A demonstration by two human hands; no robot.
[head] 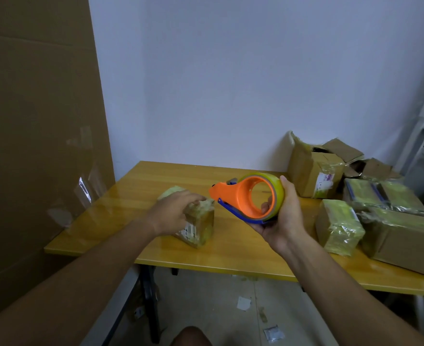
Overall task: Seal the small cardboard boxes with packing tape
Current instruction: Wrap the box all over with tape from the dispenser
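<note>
A small cardboard box, wrapped in glossy tape with a white label on its side, stands near the middle of the yellow wooden table. My left hand lies on the box's top, fingers curled over its upper edge. My right hand grips an orange tape dispenser with a blue blade arm and a yellowish roll of tape, held above the table just right of the box. The dispenser's nose points left toward the box's top.
Taped boxes crowd the table's right side: a small one, a large one, an opened one at the back. A tall cardboard sheet leans at the left. Paper scraps lie on the floor.
</note>
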